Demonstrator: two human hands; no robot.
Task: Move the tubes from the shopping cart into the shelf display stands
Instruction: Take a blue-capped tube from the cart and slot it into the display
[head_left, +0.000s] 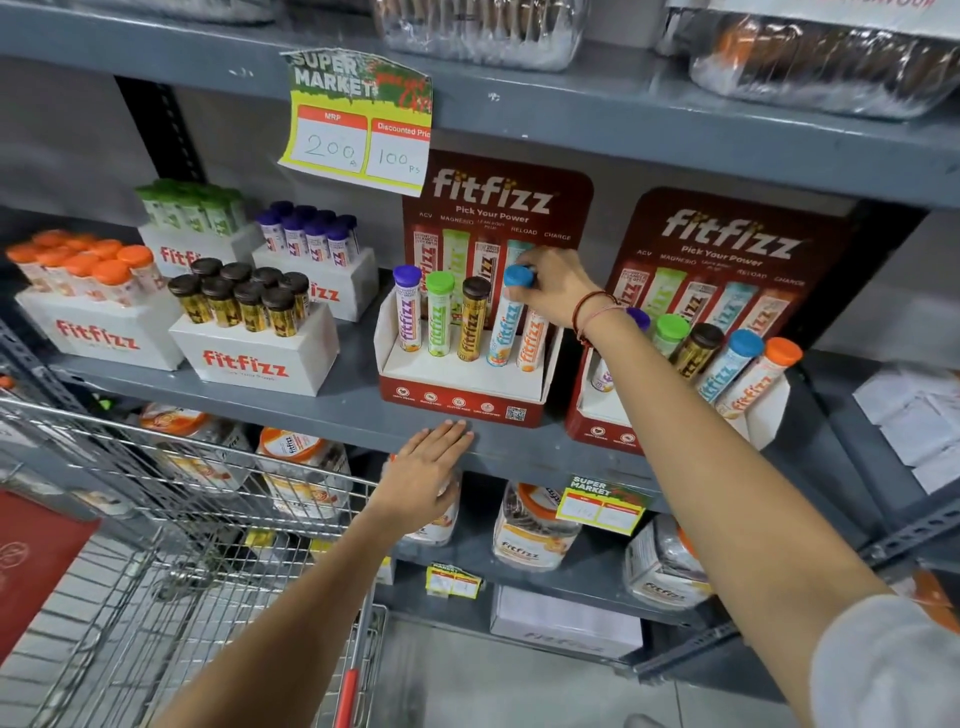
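Note:
Two red fitfizz display stands sit on the grey shelf. In the left stand (462, 400), tubes stand in a row: purple cap (408, 306), green cap (440, 312), brown cap (474, 319), blue cap (506, 322) and an orange-label tube (531, 338) whose cap is hidden by my hand. My right hand (553, 286) grips the blue-capped tube at its cap. The right stand (597, 421) holds several tubes too, partly hidden by my right forearm. My left hand (426, 473) rests flat against the shelf's front edge, fingers apart, holding nothing.
White fitfizz boxes (254, 358) with orange, brown, green and purple capped tubes fill the shelf's left side. A wire shopping cart (171, 519) stands at the lower left. A price sign (358, 124) hangs from the upper shelf. Jars (530, 535) line the lower shelf.

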